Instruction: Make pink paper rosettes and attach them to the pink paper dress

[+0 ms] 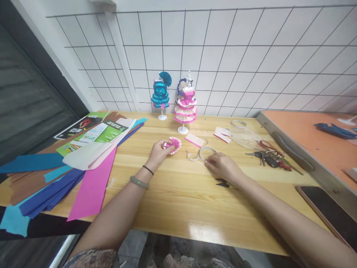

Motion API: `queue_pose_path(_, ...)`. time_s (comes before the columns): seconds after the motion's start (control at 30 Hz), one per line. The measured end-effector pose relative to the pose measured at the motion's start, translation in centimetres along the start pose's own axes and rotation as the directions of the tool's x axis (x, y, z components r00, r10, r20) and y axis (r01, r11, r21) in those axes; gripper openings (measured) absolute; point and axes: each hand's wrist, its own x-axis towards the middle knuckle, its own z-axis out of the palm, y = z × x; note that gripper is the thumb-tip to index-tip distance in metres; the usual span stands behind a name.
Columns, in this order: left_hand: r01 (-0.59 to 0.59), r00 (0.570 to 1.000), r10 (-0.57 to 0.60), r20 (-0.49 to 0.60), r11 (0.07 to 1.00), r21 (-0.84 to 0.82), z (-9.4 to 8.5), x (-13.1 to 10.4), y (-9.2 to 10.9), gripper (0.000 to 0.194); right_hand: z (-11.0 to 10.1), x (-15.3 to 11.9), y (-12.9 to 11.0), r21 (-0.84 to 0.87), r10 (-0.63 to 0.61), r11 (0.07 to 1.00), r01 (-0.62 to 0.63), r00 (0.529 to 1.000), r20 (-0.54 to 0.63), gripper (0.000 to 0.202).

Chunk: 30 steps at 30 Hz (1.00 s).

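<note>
My left hand (pixel 160 153) pinches the edge of a pink and white pleated paper fan (pixel 175 144), spread into a near-round rosette. To its right, my right hand (pixel 222 164) has its fingers closed at the rim of a narrow white tape roll (pixel 208 149), which rests on the wooden table (pixel 178 201). A small curled strip (pixel 192 157) lies just left of the roll. Under my right forearm, black-tipped scissors or snips (pixel 222 182) are partly hidden. Beyond my hands stands a white mini dress form in a pink and white ruffled paper dress (pixel 185 108).
A teal paper dress on a stand (pixel 161 96) is at the back. Coloured crepe paper sheets (pixel 95 182) and printed packets (pixel 97 136) cover the left. Pink-white paper pieces (pixel 194 140), another tape roll (pixel 238 123), keys (pixel 269 159) and a phone (pixel 326 212) lie rightward.
</note>
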Motion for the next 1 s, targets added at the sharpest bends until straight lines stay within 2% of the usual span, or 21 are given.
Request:
queue_pose_path(0.1,-0.037,0.998,0.048,-0.031,0.960,0.278,-0.6,0.3,-0.4,0.025,0.5,-0.2,0.1,-0.045,-0.061,0.997,0.059,0.997,-0.040,0.020)
queue_pose_path(0.23,-0.049,0.994,0.098,-0.055,0.821,0.569,-1.6,0.7,-0.7,0.023,0.4,-0.5,-0.1,-0.052,-0.084,0.995,0.082,0.995,-0.049,0.020)
queue_pose_path(0.4,-0.106,0.984,0.179,-0.018,0.659,0.745,-2.0,0.9,-0.7,0.025,-0.5,-1.2,-0.2,-0.049,-0.079,0.996,0.075,0.993,-0.091,0.021)
queue_pose_path(0.5,-0.185,0.949,0.317,-0.008,0.572,0.799,-1.8,0.7,-0.2,0.033,-1.1,-1.5,-0.1,-0.042,-0.085,0.996,0.080,0.987,-0.139,0.021)
queue_pose_path(0.6,-0.370,0.877,0.464,0.122,0.492,0.788,-0.7,-0.3,1.0,0.039,-1.5,-1.7,-0.1,-0.027,-0.096,0.995,0.093,0.983,-0.157,0.020)
queue_pose_path(0.7,-0.610,0.780,0.469,0.414,0.427,0.667,1.2,-2.0,2.2,0.044,-1.7,-1.8,-0.4,-0.003,-0.108,0.994,0.109,0.981,-0.158,0.020)
queue_pose_path(0.73,-0.659,0.748,0.448,0.489,0.422,0.622,1.9,-2.5,2.5,0.046,-1.7,-1.9,-0.6,0.004,-0.116,0.993,0.118,0.981,-0.158,0.020)
queue_pose_path(0.77,-0.679,0.733,0.425,0.530,0.433,0.593,2.5,-3.0,2.7,0.046,-1.8,-2.0,-0.8,0.010,-0.124,0.992,0.127,0.980,-0.155,0.019)
queue_pose_path(0.83,-0.689,0.723,0.393,0.568,0.473,0.549,3.3,-3.7,2.9,0.042,-1.8,-2.1,-1.2,0.015,-0.143,0.989,0.147,0.979,-0.145,0.018)
queue_pose_path(0.93,-0.658,0.742,0.387,0.548,0.576,0.485,3.8,-4.0,2.8,0.021,-1.7,-2.2,-1.5,0.013,-0.172,0.985,0.174,0.979,-0.113,0.017)
queue_pose_path(1.0,-0.597,0.786,0.392,0.479,0.683,0.420,3.7,-3.8,2.7,0.011,-1.6,-2.2,-1.3,0.002,-0.168,0.986,0.168,0.981,-0.095,0.018)
